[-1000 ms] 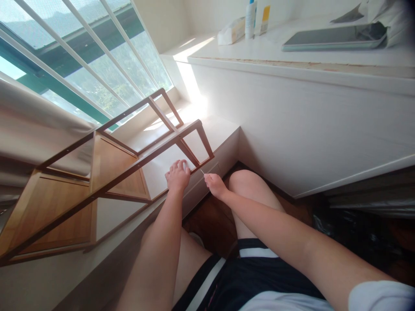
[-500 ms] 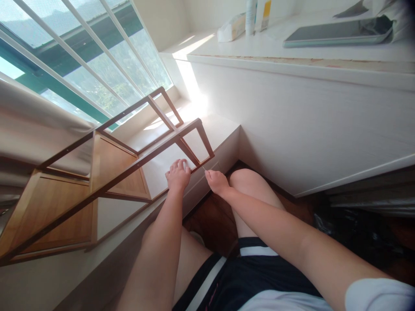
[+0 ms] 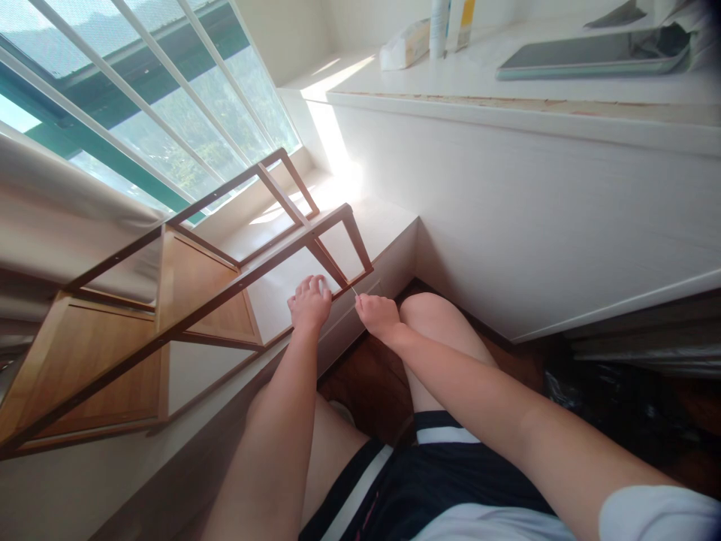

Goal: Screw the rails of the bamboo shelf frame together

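The right hand (image 3: 378,315) pinches a thin rod (image 3: 354,291) at the wooden frame (image 3: 242,285); the left hand's (image 3: 311,302) grip is unclear.

Frame (image 3: 242,285) smooth wood; curtain (image 3: 73,207) satiny cloth.

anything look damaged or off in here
Yes, the front edge of the white countertop looks chipped: a ragged brownish line runs along it, unlike the smooth white panel below. The wooden rack shows no clear damage from this view.
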A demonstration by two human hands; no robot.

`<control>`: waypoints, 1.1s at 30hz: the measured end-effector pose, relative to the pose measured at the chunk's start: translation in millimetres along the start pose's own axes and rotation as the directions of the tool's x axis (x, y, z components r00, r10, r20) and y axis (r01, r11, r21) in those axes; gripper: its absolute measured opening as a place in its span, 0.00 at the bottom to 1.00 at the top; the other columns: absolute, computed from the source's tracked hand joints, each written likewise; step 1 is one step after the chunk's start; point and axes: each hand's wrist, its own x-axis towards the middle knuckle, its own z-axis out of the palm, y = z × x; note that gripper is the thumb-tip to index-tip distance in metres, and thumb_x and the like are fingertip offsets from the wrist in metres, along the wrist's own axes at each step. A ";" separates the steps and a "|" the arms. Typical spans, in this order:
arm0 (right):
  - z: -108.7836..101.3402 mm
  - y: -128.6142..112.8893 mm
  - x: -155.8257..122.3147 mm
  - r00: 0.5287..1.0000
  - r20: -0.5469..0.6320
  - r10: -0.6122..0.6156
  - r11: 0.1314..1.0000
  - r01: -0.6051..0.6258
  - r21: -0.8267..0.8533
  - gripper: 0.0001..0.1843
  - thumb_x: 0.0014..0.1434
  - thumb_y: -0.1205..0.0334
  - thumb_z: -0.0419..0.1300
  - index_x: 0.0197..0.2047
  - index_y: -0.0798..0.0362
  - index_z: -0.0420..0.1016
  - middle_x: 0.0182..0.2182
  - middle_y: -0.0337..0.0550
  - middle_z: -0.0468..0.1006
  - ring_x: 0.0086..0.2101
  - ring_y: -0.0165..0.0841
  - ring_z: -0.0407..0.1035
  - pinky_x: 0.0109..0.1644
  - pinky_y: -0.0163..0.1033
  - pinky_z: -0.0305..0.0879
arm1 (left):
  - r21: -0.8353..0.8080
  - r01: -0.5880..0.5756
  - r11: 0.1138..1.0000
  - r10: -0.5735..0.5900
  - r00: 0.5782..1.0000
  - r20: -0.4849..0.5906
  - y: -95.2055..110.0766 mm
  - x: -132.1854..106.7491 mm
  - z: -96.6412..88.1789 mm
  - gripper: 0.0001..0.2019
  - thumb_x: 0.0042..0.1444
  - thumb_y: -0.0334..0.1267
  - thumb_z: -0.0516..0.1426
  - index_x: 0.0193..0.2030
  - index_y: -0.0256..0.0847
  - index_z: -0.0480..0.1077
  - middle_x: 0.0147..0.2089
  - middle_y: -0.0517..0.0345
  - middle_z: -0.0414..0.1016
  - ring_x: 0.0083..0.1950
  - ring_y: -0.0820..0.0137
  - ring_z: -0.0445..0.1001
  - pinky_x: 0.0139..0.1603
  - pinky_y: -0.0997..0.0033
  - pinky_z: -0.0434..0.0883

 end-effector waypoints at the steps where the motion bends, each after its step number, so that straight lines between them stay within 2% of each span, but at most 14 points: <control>1: -0.1 0.0 0.0 1.000 0.008 0.005 1.000 -0.005 -0.001 0.27 0.69 0.52 0.36 0.41 0.53 0.74 0.36 0.51 0.79 0.37 0.40 0.74 0.41 0.40 0.62 | 0.002 0.001 1.000 -0.001 1.000 0.003 0.2 -0.1 -0.2 0.20 0.61 0.46 0.41 0.58 0.56 0.59 0.66 0.57 0.58 0.64 0.61 0.58 0.58 0.48 0.61; 7: 2.3 5.3 3.7 0.999 0.041 0.021 0.996 -0.025 0.083 0.29 0.69 0.51 0.35 0.39 0.53 0.74 0.36 0.50 0.79 0.38 0.37 0.74 0.40 0.37 0.60 | 0.012 0.006 1.000 -0.007 1.000 0.014 0.9 -0.6 -1.4 0.20 0.61 0.46 0.41 0.58 0.56 0.59 0.66 0.57 0.59 0.65 0.61 0.57 0.58 0.50 0.61; 12: 10.7 9.8 8.0 1.000 0.012 -0.013 0.964 0.009 0.267 0.29 0.69 0.50 0.35 0.32 0.52 0.73 0.31 0.47 0.78 0.34 0.34 0.71 0.37 0.35 0.56 | 0.004 0.002 1.000 -0.002 1.000 0.003 -1.0 0.5 1.5 0.20 0.61 0.46 0.41 0.58 0.57 0.59 0.66 0.58 0.59 0.64 0.61 0.57 0.58 0.49 0.61; 15: 15.9 10.9 10.2 0.999 -0.031 -0.012 0.903 0.025 0.430 0.28 0.68 0.50 0.38 0.26 0.53 0.69 0.26 0.44 0.75 0.29 0.32 0.68 0.34 0.35 0.55 | 0.002 -0.003 1.000 0.003 1.000 -0.007 -1.9 1.1 3.0 0.20 0.61 0.46 0.41 0.58 0.57 0.59 0.66 0.58 0.59 0.64 0.60 0.58 0.58 0.48 0.61; 17: 19.4 11.0 12.1 0.999 -0.038 -0.010 0.815 0.030 0.578 0.27 0.67 0.50 0.39 0.23 0.53 0.66 0.22 0.41 0.71 0.26 0.30 0.65 0.32 0.34 0.55 | 0.004 -0.003 1.000 0.003 1.000 -0.006 -1.8 1.2 3.1 0.20 0.61 0.46 0.41 0.58 0.57 0.59 0.66 0.58 0.59 0.64 0.60 0.57 0.58 0.48 0.61; 19: 23.1 10.4 14.4 1.000 -0.009 0.005 0.689 0.003 0.725 0.26 0.66 0.50 0.40 0.21 0.52 0.62 0.18 0.38 0.66 0.22 0.28 0.61 0.29 0.33 0.54 | 0.010 0.001 1.000 -0.001 1.000 0.001 -1.3 1.0 2.5 0.20 0.61 0.46 0.41 0.58 0.57 0.59 0.66 0.58 0.58 0.65 0.60 0.57 0.58 0.48 0.61; 23: 29.4 7.9 17.5 0.993 0.111 0.026 0.351 -0.113 0.930 0.22 0.64 0.51 0.43 0.20 0.50 0.55 0.12 0.33 0.57 0.15 0.26 0.53 0.22 0.33 0.50 | 0.018 0.008 1.000 -0.008 1.000 0.004 0.1 0.2 1.2 0.20 0.61 0.45 0.41 0.58 0.56 0.59 0.66 0.58 0.58 0.64 0.61 0.57 0.58 0.50 0.61; 25: 30.9 6.6 17.1 0.986 0.167 0.004 0.178 -0.165 0.970 0.21 0.63 0.52 0.44 0.20 0.49 0.53 0.10 0.31 0.54 0.13 0.25 0.49 0.19 0.32 0.46 | 0.012 0.003 1.000 -0.003 1.000 -0.004 0.3 -0.2 1.1 0.19 0.61 0.45 0.41 0.58 0.56 0.59 0.66 0.58 0.59 0.64 0.61 0.58 0.58 0.49 0.61; 27: 30.9 5.7 15.6 0.976 0.213 -0.035 0.045 -0.211 0.976 0.20 0.62 0.52 0.45 0.21 0.49 0.52 0.09 0.30 0.53 0.12 0.24 0.46 0.17 0.31 0.42 | 0.006 0.000 1.000 0.000 1.000 -0.011 0.3 -0.5 1.2 0.19 0.61 0.45 0.42 0.58 0.56 0.59 0.65 0.58 0.59 0.64 0.61 0.58 0.58 0.49 0.61; 30: 29.1 5.2 12.7 0.961 0.260 -0.098 -0.089 -0.268 0.959 0.19 0.61 0.51 0.47 0.22 0.49 0.52 0.09 0.29 0.53 0.11 0.23 0.44 0.16 0.31 0.39 | 0.008 -0.004 1.000 0.005 1.000 -0.018 0.3 -0.8 1.4 0.19 0.61 0.45 0.42 0.58 0.56 0.60 0.65 0.58 0.59 0.64 0.61 0.58 0.58 0.49 0.61; 33: 26.4 5.4 10.6 0.945 0.290 -0.149 -0.180 -0.314 0.932 0.18 0.61 0.51 0.48 0.22 0.49 0.51 0.09 0.28 0.53 0.11 0.24 0.46 0.16 0.31 0.41 | 0.013 -0.009 1.000 0.009 1.000 -0.028 0.3 -0.6 1.3 0.19 0.61 0.45 0.42 0.57 0.56 0.60 0.65 0.58 0.60 0.63 0.61 0.59 0.58 0.49 0.61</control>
